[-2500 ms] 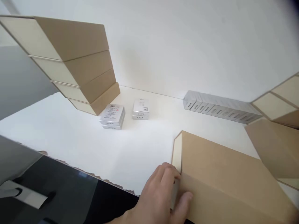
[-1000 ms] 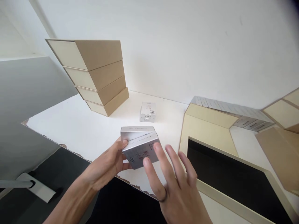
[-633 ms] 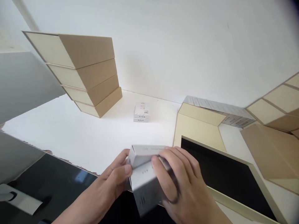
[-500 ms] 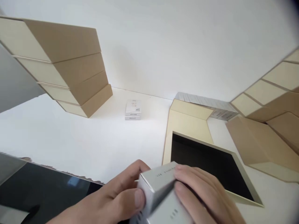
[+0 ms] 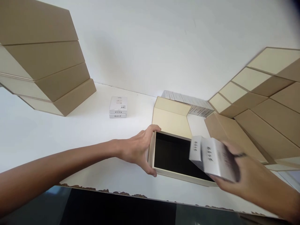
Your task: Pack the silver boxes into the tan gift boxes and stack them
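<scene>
My left hand (image 5: 139, 147) grips the left end of an open cream box (image 5: 178, 175), thumb on the near edge and fingers on the far one. Its black interior shows, and the hinged lid (image 5: 172, 121) lies folded back behind it. Over the right part of this box, my right hand (image 5: 245, 173) holds two small silver-white cartons (image 5: 212, 157), tilted and slightly blurred. They carry dark printed characters. The right fingers are partly hidden behind the cartons.
Two similar cartons (image 5: 118, 107) lie stacked near the wall. A row of silver cartons (image 5: 199, 110) stands behind the lid. Tan boxes are piled at left (image 5: 49, 56) and right (image 5: 276, 106). The table's chipped front edge (image 5: 122, 193) runs below.
Both hands held the cartons near me before. My left hand has let go of them and taken hold of the open box. My right hand has carried the cartons rightward over it.
</scene>
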{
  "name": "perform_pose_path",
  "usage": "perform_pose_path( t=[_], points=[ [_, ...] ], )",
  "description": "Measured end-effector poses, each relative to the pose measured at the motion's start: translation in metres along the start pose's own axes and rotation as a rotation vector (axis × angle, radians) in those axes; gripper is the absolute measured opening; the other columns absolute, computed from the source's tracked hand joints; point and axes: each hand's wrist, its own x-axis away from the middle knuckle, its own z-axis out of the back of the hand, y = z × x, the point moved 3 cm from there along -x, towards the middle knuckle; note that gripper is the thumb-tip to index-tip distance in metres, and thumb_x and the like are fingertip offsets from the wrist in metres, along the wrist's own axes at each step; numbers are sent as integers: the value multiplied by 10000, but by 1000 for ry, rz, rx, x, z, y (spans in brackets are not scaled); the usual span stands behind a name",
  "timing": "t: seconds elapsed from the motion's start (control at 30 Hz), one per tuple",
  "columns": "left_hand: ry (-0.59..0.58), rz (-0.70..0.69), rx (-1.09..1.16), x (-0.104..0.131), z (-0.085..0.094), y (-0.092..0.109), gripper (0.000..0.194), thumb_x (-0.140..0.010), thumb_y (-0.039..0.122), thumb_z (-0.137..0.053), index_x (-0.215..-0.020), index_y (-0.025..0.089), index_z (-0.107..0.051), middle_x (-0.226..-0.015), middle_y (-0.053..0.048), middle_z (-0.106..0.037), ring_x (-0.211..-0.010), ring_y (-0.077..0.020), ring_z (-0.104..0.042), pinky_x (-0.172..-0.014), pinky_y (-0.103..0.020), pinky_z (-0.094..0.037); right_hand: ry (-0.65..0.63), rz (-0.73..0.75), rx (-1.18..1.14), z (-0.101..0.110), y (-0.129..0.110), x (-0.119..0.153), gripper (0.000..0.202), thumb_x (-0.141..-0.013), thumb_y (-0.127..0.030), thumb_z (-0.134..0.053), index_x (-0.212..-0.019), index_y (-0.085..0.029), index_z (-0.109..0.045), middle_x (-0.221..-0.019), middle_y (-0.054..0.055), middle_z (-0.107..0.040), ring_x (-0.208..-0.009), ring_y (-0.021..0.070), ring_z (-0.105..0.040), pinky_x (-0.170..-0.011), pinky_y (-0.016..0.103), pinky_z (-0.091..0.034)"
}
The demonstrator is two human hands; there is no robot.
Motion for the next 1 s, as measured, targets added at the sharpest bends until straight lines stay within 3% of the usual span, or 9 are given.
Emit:
perform_pose_path(
  t=[0.1, 0.23, 0.3, 0.4, 0.53, 0.6, 0.77, 0.87, 1.0],
  points=[
    [57, 6, -7, 15, -7, 2, 1166, -563, 553, -862, -1458, 239, -184, -1485, -193, -306, -1346, -444, -404, -1031, -604, -470, -376, 275, 108, -29, -33, -35, 491, -681, -323, -684, -1158, -265, -581, -955, 26, -669, -715, 170, -636, -527, 238, -487],
    [162, 4, -3, 41, -6, 0, 1174, -573, 524, -873, -1448, 239, -144, -1488, -193, -273, -1332, -404, -397, -1059, -581, -455, -576, 485, 113, -59, -101, -51, 400, -652, -256, -745, -978, -262, -512, -953, 4, -614, -811, 176, -615, -572, 241, -518],
    [189, 21, -2, 53, -3, -3, 1178, -588, 512, -878, -1450, 253, -117, -1499, -189, -243, -1375, -404, -348, -1098, -592, -414, -625, 511, 77, -65, -121, -49, 343, -700, -254, -739, -939, -262, -493, -971, 4, -608, -820, 171, -615, -588, 246, -520],
    [192, 23, -28, 67, 3, -7, 1211, -591, 487, -886, -1454, 297, -58, -1518, -174, -189, -1412, -410, -296, -1122, -616, -376, -714, 375, 62, -61, -112, -45, 374, -782, -379, -713, -1074, -277, -503, -1107, 24, -615, -874, 191, -635, -634, 271, -548],
    [181, -11, -49, 74, 7, -11, 1198, -590, 504, -888, -1447, 333, -68, -1525, -136, -159, -1421, -383, -286, -1149, -596, -361, -726, 91, 220, -38, -63, -41, 752, -793, -588, -681, -1421, -292, -390, -1406, 101, -524, -1146, 337, -598, -814, 397, -573],
    [181, -24, -43, 73, 7, -12, 1195, -586, 514, -889, -1442, 339, -74, -1520, -129, -161, -1418, -381, -288, -1157, -595, -357, -749, 22, 264, -31, -53, -38, 838, -803, -628, -660, -1500, -295, -334, -1469, 105, -484, -1235, 374, -546, -919, 445, -543],
    [196, -21, -41, 73, 4, -14, 1206, -597, 512, -888, -1454, 342, -56, -1545, -120, -144, -1452, -349, -246, -1197, -582, -317, -876, 44, 161, -52, -90, -29, 1163, -660, -861, -647, -1591, -391, -133, -1601, 34, -326, -1378, 377, -410, -1032, 506, -489],
    [192, -18, -46, 73, 3, -14, 1203, -607, 520, -882, -1459, 342, -51, -1560, -115, -130, -1461, -332, -238, -1198, -562, -330, -949, 99, 100, -71, -114, -23, 1291, -629, -863, -666, -1609, -366, 12, -1669, -1, -151, -1478, 345, -259, -1111, 492, -426],
    [193, -41, -55, 73, 3, -13, 1215, -607, 506, -887, -1464, 333, -43, -1549, -114, -148, -1459, -318, -246, -1215, -545, -312, -933, 144, 89, -81, -118, -24, 1309, -615, -827, -709, -1611, -360, 1, -1669, -5, -142, -1491, 340, -233, -1117, 476, -416]
  ],
)
